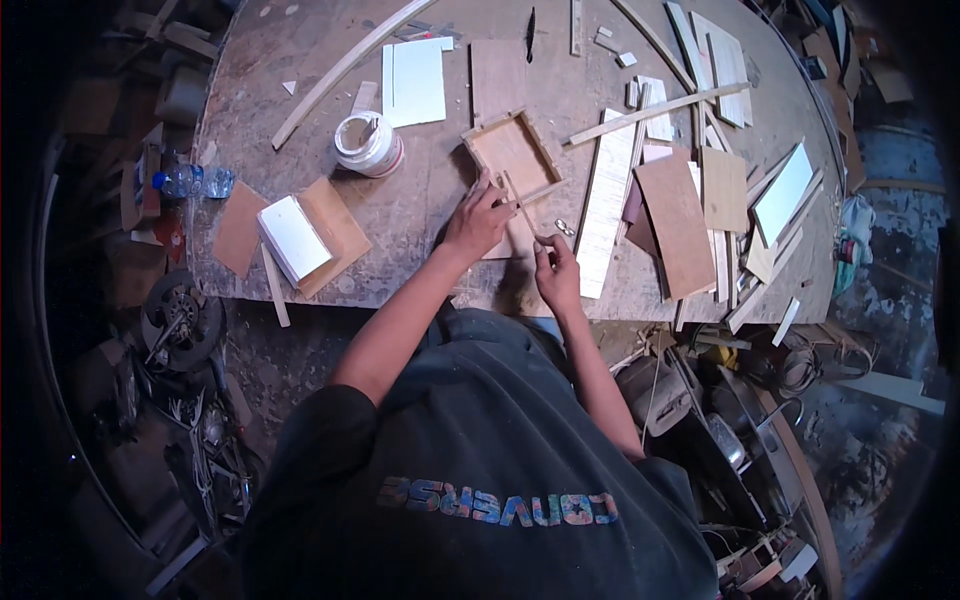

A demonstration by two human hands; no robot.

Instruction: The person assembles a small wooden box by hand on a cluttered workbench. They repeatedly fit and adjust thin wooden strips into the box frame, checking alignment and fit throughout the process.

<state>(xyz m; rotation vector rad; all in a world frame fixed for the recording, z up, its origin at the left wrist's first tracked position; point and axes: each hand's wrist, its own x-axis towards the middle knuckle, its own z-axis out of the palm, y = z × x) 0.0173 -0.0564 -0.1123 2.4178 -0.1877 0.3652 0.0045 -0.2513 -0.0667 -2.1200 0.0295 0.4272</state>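
Note:
A shallow, open wooden box point(545, 184) with low sides lies near the middle of the worktable. Over its near corner runs a thin, dark strip point(525, 215), slanting toward me; its exact kind is hard to make out. The fingers of my left hand point(478, 217) are closed around its upper part, close to the box's near edge. At the lower end, my right hand point(558, 274) pinches the strip between thumb and fingers. A small shiny metal piece point(564, 228) rests just beyond my right hand. Part of a board point(497, 252) shows beneath my left hand.
The wooden worktable point(420, 265) carries an open white tub point(368, 146) and a white block point(294, 238) on thin boards to the left. Plastic bottles point(195, 182) lie at its left edge. Stacked boards point(675, 230) and strips crowd the right, with a long batten point(655, 113) across.

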